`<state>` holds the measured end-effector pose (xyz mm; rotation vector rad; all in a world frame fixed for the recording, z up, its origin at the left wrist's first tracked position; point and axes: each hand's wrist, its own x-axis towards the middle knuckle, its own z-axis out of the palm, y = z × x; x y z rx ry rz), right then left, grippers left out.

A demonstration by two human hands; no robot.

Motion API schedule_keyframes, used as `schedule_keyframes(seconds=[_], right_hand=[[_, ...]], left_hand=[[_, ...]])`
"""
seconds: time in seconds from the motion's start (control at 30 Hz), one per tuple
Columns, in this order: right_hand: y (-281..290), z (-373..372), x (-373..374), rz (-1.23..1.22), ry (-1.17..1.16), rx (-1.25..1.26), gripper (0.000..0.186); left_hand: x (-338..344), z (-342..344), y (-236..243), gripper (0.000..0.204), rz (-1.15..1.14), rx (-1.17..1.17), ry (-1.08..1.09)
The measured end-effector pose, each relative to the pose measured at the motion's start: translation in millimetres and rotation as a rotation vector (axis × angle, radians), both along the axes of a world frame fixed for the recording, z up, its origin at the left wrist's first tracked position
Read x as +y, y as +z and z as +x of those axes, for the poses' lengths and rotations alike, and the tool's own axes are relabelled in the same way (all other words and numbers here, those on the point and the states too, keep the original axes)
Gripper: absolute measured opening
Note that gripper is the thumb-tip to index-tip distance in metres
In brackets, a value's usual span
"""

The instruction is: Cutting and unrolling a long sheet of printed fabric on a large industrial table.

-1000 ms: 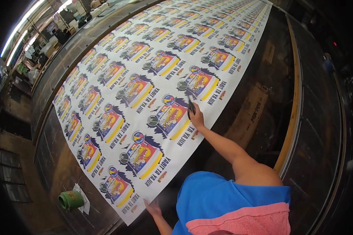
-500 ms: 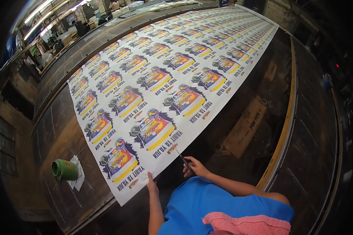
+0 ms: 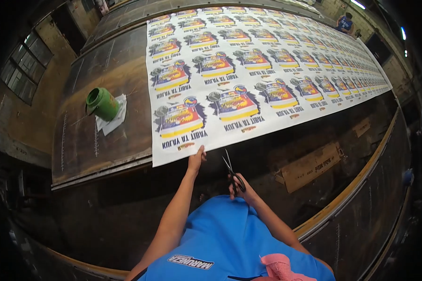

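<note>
Green plastic tub (image 3: 101,103), lying tilted on a white rag (image 3: 112,115), sits on the dark wooden tabletop (image 3: 108,65), left of the long white printed sheet (image 3: 248,70) and well apart from both hands. The sheet is the landmark here.

The sheet carries rows of repeated colourful labels in red, yellow and blue. Its long axis runs away from the person toward the upper right, far down the tabletop. Its near short edge lies straight ahead of the body, overhanging the tabletop's front lip.

Left hand (image 3: 196,160): arm stretched forward, fingers (image 3: 200,151) closed in a pinch on the sheet's near edge, close to its near-left corner, just below the first label.

Right hand (image 3: 241,189): drawn back nearer the body, just right of the left hand. Fingers curled through the black handles of steel scissors (image 3: 231,172). Blades slightly parted, tips pointing up toward the sheet's near edge. Tips stop just short of that edge; not touching, as far as I can tell.

So: the sheet lies directly ahead of the scissor tips, with blades roughly in line with the sheet's long axis. The left hand is the nearer one, already on the sheet.

Right of the sheet, lower down: a flattened brown cardboard piece (image 3: 309,166). A second person (image 3: 346,22) stands at the sheet's far end.
</note>
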<state>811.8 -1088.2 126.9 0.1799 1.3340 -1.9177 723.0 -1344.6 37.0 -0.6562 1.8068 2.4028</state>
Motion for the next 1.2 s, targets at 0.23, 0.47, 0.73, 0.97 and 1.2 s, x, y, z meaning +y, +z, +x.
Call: schedule_keyframes(seconds=[0.23, 0.47, 0.73, 0.97, 1.2], right_hand=[[9.6, -55.4, -70.9, 0.087, -0.075, 0.098, 0.042], [-10.6, -36.2, -58.4, 0.065, -0.203, 0.176, 0.053], [-19.8, -94.9, -84.4, 0.08, -0.201, 0.188, 0.053], [-36.4, -146.6, -98.3, 0.066, -0.19, 0.212, 0.052], [-46.4, -197.5, -111.1, 0.087, -0.168, 0.181, 0.051]], left_hand=[[-12.9, 2.3, 12.8, 0.041, -0.107, 0.078, 0.01], [0.8, 12.0, 8.5, 0.031, -0.108, 0.141, -0.071], [-11.7, 8.0, 10.5, 0.032, -0.114, 0.111, -0.072], [-17.3, 2.7, 14.1, 0.031, 0.008, 0.106, -0.107], [-8.2, 8.0, 12.9, 0.033, 0.061, 0.002, -0.1]])
